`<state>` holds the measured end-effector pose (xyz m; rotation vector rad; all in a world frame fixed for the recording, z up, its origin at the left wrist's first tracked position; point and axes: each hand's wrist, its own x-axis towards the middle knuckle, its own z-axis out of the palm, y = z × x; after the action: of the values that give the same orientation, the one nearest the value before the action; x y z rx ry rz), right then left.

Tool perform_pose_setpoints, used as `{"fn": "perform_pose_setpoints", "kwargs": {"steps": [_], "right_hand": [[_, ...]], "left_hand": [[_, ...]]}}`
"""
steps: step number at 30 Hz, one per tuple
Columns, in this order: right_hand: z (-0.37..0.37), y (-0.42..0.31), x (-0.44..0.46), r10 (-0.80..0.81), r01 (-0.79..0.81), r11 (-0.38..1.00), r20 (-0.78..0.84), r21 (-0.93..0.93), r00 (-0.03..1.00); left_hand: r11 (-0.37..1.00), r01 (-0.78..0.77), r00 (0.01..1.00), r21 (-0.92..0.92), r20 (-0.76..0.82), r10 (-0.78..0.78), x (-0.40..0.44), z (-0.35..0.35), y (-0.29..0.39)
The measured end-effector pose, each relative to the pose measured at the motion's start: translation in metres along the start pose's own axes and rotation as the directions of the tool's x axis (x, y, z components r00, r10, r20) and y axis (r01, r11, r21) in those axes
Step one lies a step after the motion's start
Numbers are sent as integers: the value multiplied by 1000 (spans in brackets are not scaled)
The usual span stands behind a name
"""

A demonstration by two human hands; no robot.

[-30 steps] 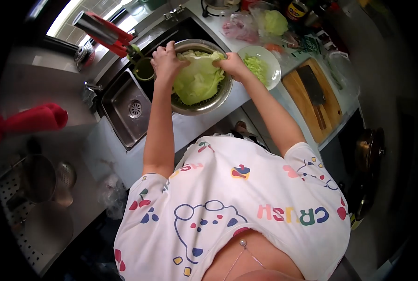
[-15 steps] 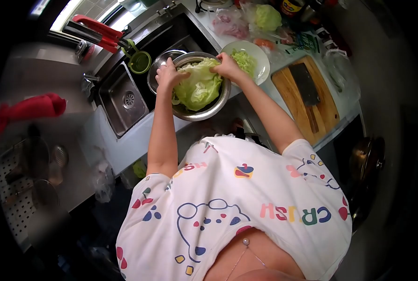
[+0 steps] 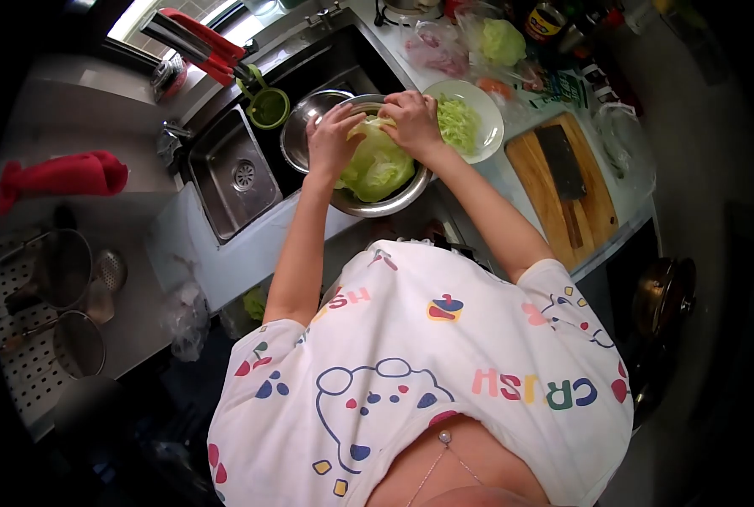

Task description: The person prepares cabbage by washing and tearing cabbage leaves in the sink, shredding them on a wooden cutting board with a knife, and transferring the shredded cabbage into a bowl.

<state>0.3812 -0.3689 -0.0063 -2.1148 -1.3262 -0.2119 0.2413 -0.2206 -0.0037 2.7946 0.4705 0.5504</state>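
Observation:
Pale green lettuce leaves [image 3: 380, 169] lie in a steel bowl [image 3: 400, 201] at the counter's edge in front of the sink. My left hand [image 3: 334, 142] grips the leaves at the bowl's left side, its fingers curled over them. My right hand [image 3: 411, 122] pinches the leaves at the bowl's upper right, and its fingertips are partly hidden. A second steel bowl [image 3: 299, 135] stands behind and to the left, partly covered by my left hand. Just right of my right hand, a white plate [image 3: 488, 127] holds shredded lettuce [image 3: 456, 123].
A cleaver [image 3: 560, 160] lies on a wooden board [image 3: 529, 177] at the right. Behind the plate are bagged meat [image 3: 436, 46] and a bagged lettuce head [image 3: 503, 42]. The sink basin [image 3: 235, 177] and a green strainer [image 3: 269, 108] are at the left.
The bowl has come down from over the sink, uncovering the second bowl. Both hands have moved from its outer sides inward onto the leaves and are closer together.

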Motion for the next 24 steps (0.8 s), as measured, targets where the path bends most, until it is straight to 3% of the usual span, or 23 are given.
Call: {"fn": "perform_pose_setpoints", "kwargs": {"steps": [2,5,6,9,12,17,20,22,24], "right_hand": [[3,-3,1,9,-8,1000,65,-5,998],[-3,-6,4,-35,12,989,149,148,988],[-8,-9,4,9,-48,972,167,230,986],[-32,-19,9,76,-158,897,210,414,975],[-53,-26,16,69,-160,858,200,488,977],[-78,-28,17,133,-156,821,82,549,988],[-99,-17,8,271,-318,809,166,495,948],[-109,-11,-1,364,-350,789,75,505,929],[-123,-1,-13,450,-388,755,12,529,893]], "left_hand": [[999,-15,999,-35,-41,13,-2,5,-1],[995,-34,997,-99,-77,26,-2,-4,3],[992,-37,996,-123,-79,28,-1,-8,3],[846,-54,998,-531,-8,59,2,-16,-7],[635,302,936,-711,348,-55,8,-31,-11],[600,334,914,-727,406,-17,37,-56,7],[570,300,906,-765,415,81,59,-54,23],[548,309,896,-777,432,107,75,-62,50],[625,264,903,-734,416,108,89,-63,76]]}}
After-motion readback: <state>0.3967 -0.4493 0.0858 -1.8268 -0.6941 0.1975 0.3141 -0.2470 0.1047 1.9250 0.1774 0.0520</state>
